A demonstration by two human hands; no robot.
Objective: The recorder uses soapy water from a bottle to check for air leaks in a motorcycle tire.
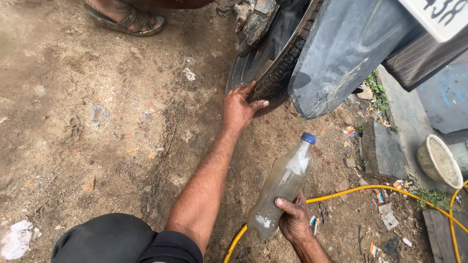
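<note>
My left hand (240, 108) reaches forward and grips the black treaded rear tyre (280, 73) of a motorbike, fingers curled over the tread just under the grey mudguard (341, 53). My right hand (293, 220) holds a cloudy plastic bottle (280, 187) with a blue cap (308, 138) by its lower part, tilted with the cap pointing up and to the right, below the tyre. The bottle holds murky liquid.
A yellow hose (360, 190) curves over the dirt ground by my right hand. A stone slab (382, 148), a worn pale bowl (438, 160) and litter lie at the right. Another person's sandalled foot (126, 17) stands at the top left. My dark-clad knee (105, 241) is at the bottom.
</note>
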